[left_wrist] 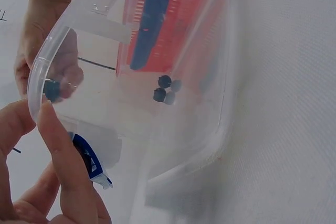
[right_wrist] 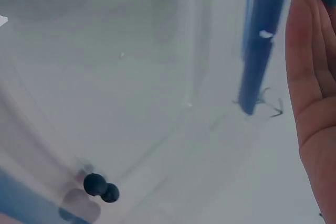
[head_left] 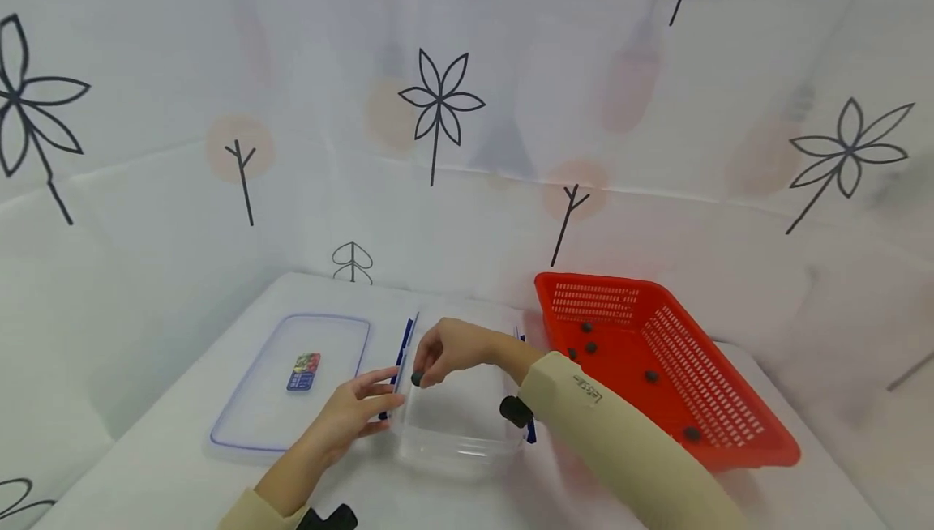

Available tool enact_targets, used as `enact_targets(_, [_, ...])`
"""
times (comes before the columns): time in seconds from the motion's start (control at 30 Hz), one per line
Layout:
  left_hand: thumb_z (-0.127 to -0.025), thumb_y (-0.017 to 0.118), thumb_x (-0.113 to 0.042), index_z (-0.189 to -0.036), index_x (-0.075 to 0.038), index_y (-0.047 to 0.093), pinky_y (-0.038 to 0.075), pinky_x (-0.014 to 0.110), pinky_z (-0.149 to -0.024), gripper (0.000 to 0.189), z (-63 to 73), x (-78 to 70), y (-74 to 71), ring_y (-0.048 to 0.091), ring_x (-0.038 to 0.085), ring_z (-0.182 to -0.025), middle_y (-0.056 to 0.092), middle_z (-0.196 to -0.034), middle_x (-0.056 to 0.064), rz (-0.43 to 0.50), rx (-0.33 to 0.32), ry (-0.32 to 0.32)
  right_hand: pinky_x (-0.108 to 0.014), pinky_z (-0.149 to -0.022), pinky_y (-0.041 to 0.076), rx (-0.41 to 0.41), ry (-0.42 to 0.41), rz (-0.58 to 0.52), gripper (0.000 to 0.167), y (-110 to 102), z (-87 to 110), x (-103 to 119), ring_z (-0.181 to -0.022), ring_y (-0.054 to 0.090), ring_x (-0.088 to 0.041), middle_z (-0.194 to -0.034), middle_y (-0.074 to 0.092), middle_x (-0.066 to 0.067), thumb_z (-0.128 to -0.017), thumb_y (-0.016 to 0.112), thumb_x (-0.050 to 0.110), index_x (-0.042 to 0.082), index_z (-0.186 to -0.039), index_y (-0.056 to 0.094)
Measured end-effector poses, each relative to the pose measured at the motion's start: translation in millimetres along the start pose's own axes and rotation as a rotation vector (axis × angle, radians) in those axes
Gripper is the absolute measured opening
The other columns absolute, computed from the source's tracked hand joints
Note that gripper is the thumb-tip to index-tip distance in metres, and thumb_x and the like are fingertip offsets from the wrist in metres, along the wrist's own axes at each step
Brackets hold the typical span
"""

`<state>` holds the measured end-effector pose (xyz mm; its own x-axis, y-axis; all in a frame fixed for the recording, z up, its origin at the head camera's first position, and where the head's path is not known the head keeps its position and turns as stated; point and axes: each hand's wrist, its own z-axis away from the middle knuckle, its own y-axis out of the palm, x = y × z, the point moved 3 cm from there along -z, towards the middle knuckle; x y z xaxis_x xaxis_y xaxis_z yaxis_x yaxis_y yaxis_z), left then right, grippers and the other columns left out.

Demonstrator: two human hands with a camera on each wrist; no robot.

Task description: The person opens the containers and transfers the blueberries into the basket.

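My right hand (head_left: pixel 456 348) pinches a dark round blueberry (head_left: pixel 417 378) between thumb and fingertips, over the left side of a clear plastic container (head_left: pixel 460 441). At that same side, my left hand (head_left: pixel 357 408) holds the container's rim by the fingertips. Through the clear wall in the left wrist view, a pair of blueberries (left_wrist: pixel 164 81) shows inside the container, with their reflections beside them. They also appear in a corner of the container in the right wrist view, as dark berries (right_wrist: pixel 95 184). Blue clips (left_wrist: pixel 89 156) hang from the container's sides.
A red perforated basket (head_left: pixel 700 352) stands to the right, with several dark berries (head_left: pixel 652 376) scattered on its bottom. Left of the container lies a clear lid (head_left: pixel 251 400) with a blue edge and a colourful label (head_left: pixel 303 371). A patterned cloth (head_left: pixel 481 214) hangs behind the white table.
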<state>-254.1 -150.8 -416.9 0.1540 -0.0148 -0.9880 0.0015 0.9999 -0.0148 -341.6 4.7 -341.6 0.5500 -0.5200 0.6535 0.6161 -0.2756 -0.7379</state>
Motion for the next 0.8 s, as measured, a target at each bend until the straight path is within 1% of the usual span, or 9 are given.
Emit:
enact_targets(0.1, [-0.083, 0.071, -0.017, -0.132, -0.008, 0.052, 0.054, 0.034, -0.073, 0.053, -0.7, 0.2, 0.6, 0.056, 0.026, -0.091, 0.050, -0.121, 0.019, -0.004, 0.002, 0.006, -0.025, -0.067, 0.053, -0.061, -0.038, -0.041, 0.010, -3, 20.1, 13, -0.069, 0.062, -0.013, -0.075, 0.066, 0.003, -0.078, 0.076, 0.012, 0.012, -0.086, 0.070])
enact_targets(0.23, [-0.083, 0.069, -0.015, -0.131, -0.007, 0.053, 0.054, 0.035, -0.073, 0.051, -0.8, 0.8, 1.1, 0.056, 0.026, -0.091, 0.051, -0.121, 0.019, -0.004, -0.002, 0.013, -0.025, -0.068, 0.054, -0.120, -0.088, -0.106, 0.012, 0, 48.3, 29, -0.070, 0.061, -0.013, -0.077, 0.066, 0.002, -0.079, 0.075, 0.011, 0.009, -0.089, 0.070])
enact_targets(0.4, [-0.084, 0.068, -0.014, -0.131, -0.007, 0.053, 0.054, 0.035, -0.074, 0.050, -0.2, 1.1, 0.4, 0.056, 0.026, -0.091, 0.051, -0.121, 0.018, -0.015, -0.009, 0.011, -0.028, -0.070, 0.054, -0.216, -0.106, -0.237, 0.012, 9, 79.5, 38, -0.071, 0.062, -0.015, -0.078, 0.066, -0.001, -0.078, 0.075, 0.009, 0.007, -0.089, 0.070])
enact_targets(0.53, [-0.083, 0.070, -0.016, -0.131, -0.007, 0.053, 0.054, 0.034, -0.073, 0.052, -0.4, 0.4, -0.7, 0.055, 0.026, -0.091, 0.050, -0.120, 0.019, -0.019, -0.019, 0.016, -0.029, -0.070, 0.055, -0.313, -0.087, -0.336, 0.014, 16, 103.3, 39, -0.072, 0.064, -0.018, -0.078, 0.067, -0.003, -0.076, 0.077, 0.009, 0.005, -0.088, 0.070])
enact_targets(0.63, [-0.082, 0.071, -0.016, -0.131, -0.006, 0.052, 0.054, 0.033, -0.072, 0.053, 0.2, 0.2, -0.5, 0.055, 0.026, -0.091, 0.050, -0.120, 0.019, -0.009, -0.020, 0.015, -0.029, -0.070, 0.054, -0.369, -0.057, -0.398, 0.015, 20, 121.5, 35, -0.072, 0.063, -0.020, -0.079, 0.067, -0.006, -0.076, 0.077, 0.008, 0.004, -0.089, 0.070])
enact_targets(0.73, [-0.082, 0.071, -0.014, -0.131, -0.005, 0.052, 0.054, 0.034, -0.072, 0.053, 1.6, 1.1, 0.5, 0.055, 0.026, -0.090, 0.050, -0.119, 0.018, 0.002, -0.021, 0.008, -0.028, -0.069, 0.054, -0.422, -0.019, -0.433, 0.017, 21, 139.3, 28, -0.072, 0.062, -0.021, -0.081, 0.066, -0.007, -0.077, 0.077, 0.009, 0.003, -0.090, 0.069])
enact_targets(0.8, [-0.082, 0.070, -0.013, -0.131, -0.005, 0.053, 0.054, 0.034, -0.072, 0.052, 2.0, 1.9, 1.5, 0.055, 0.025, -0.090, 0.050, -0.118, 0.018, 0.005, -0.022, 0.004, -0.029, -0.068, 0.054, -0.464, 0.008, -0.431, 0.019, 20, 151.7, 21, -0.073, 0.062, -0.022, -0.081, 0.066, -0.008, -0.076, 0.077, 0.012, 0.002, -0.090, 0.069])
